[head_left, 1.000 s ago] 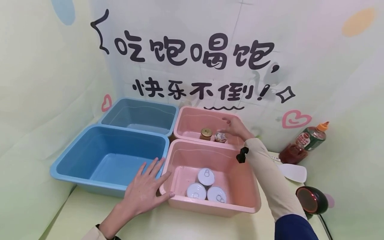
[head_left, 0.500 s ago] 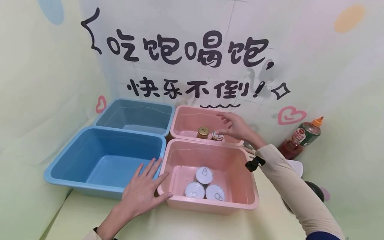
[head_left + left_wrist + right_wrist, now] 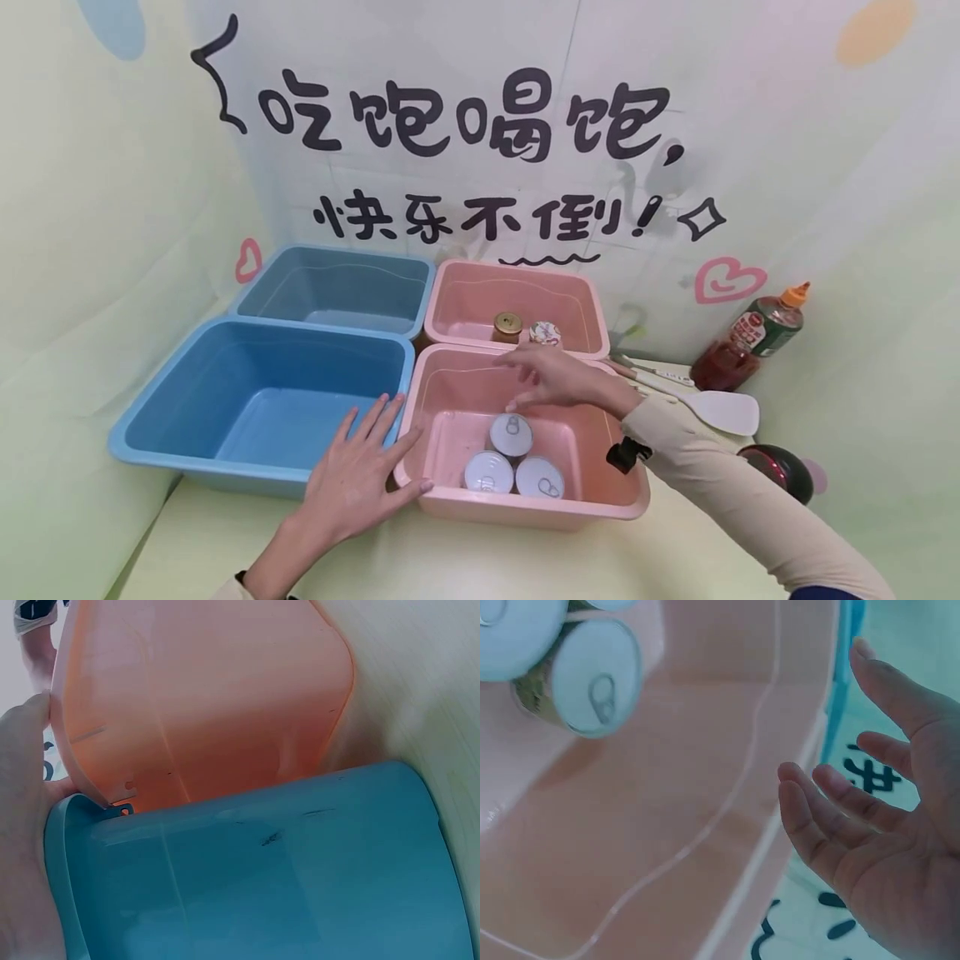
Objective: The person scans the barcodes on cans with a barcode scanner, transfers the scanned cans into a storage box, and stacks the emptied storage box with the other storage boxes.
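My right hand (image 3: pixel 562 382) hovers over the back part of the near pink basin (image 3: pixel 517 517), fingers loosely bent and holding nothing. Below it, several cans stand together on the basin floor: a back one (image 3: pixel 512 435), a front left one (image 3: pixel 489 473) and a front right one (image 3: pixel 540 477), all with pull-tab lids. The right wrist view shows the palm (image 3: pixel 900 862) and a can (image 3: pixel 596 679) beyond. Fingers spread, my left hand (image 3: pixel 352 475) rests where the rims of the pink basin and the near blue basin (image 3: pixel 300 358) meet.
The far pink basin (image 3: pixel 517 292) holds a gold-lidded jar (image 3: pixel 507 327) and a jar with a patterned lid (image 3: pixel 544 333). A far blue basin (image 3: pixel 337 287) stands beside it. At right are a white spatula (image 3: pixel 723 412), a red sauce bottle (image 3: pixel 750 342) and a black rounded object (image 3: pixel 780 473).
My right hand has come from over the far pink basin toward me, over the near one, leaving the patterned-lid jar in the far basin. The left hand stays at the rims.
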Demonstrator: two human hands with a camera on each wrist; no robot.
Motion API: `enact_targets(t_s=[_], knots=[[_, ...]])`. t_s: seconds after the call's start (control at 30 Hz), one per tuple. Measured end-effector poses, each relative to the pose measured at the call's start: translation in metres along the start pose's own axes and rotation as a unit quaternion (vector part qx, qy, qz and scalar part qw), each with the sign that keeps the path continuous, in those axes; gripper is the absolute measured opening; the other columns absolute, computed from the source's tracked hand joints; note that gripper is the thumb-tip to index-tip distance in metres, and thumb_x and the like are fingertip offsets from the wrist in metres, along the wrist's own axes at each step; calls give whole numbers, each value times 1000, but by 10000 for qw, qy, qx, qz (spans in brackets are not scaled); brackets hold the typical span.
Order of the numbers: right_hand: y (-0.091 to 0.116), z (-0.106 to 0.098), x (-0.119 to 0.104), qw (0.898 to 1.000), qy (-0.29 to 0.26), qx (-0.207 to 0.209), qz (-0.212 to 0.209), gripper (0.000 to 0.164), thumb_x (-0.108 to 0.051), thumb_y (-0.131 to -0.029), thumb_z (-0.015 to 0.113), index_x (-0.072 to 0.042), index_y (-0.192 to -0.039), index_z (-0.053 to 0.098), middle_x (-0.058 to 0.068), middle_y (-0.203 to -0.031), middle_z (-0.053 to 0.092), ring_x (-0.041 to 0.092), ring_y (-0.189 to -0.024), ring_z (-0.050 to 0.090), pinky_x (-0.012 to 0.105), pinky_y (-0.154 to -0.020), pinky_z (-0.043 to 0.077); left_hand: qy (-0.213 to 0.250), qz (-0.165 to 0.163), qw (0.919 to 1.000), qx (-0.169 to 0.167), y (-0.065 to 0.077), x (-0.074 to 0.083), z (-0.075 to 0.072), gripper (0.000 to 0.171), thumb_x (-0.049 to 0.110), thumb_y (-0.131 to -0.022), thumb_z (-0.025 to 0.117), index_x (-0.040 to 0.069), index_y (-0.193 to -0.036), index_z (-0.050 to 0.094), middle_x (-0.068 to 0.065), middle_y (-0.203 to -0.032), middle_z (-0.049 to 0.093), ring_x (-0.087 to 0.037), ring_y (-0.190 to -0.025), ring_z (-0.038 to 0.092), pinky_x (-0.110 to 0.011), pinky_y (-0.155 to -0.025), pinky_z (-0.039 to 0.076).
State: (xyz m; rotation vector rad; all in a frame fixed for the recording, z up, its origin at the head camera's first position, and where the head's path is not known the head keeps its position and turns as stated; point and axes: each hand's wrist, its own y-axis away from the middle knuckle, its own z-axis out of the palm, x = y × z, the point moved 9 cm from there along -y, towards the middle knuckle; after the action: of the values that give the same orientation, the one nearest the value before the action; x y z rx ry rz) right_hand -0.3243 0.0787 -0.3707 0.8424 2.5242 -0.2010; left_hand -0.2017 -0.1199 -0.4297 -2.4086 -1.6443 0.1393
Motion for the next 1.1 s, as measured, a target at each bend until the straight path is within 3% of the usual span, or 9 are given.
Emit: enact_targets(t_s=[0.2,0.5,0.83,1.1], knots=[[-3,41,4,9962,-130,-840,168,66,-24,-83,82,-4,-140,55,17,-137,58,33,-105,67,36,-84,58,21,-11,10000,2,0,0,-1,75,80,-84,50,30,-139,61,-9,-163,32,-34,-151,31,-62,-119,26],[-7,85,27,9883,771,-1317,65,61,-20,-79,85,-5,-134,61,11,-132,62,27,-121,57,44,-103,49,-35,0,10000,-9,0,1,-1,75,80,-84,48,30,-138,61,-9,-163,33,-34,-151,30,-62,-118,26],[-5,107,56,9833,754,-1449,797,58,-17,-74,87,-12,-128,66,8,-128,58,24,-115,54,45,-102,48,-5,-21,10000,-5,0,1,0,74,79,-84,51,30,-138,61,-9,-163,33,-34,-151,30,-62,-119,26],[-6,115,56,9826,648,-1535,824,67,-21,-71,90,-11,-132,63,8,-131,56,24,-117,53,45,-104,47,-27,-29,10000,-13,0,1,0,74,79,-83,51,31,-139,61,-9,-163,33,-34,-151,30,-62,-119,26]])
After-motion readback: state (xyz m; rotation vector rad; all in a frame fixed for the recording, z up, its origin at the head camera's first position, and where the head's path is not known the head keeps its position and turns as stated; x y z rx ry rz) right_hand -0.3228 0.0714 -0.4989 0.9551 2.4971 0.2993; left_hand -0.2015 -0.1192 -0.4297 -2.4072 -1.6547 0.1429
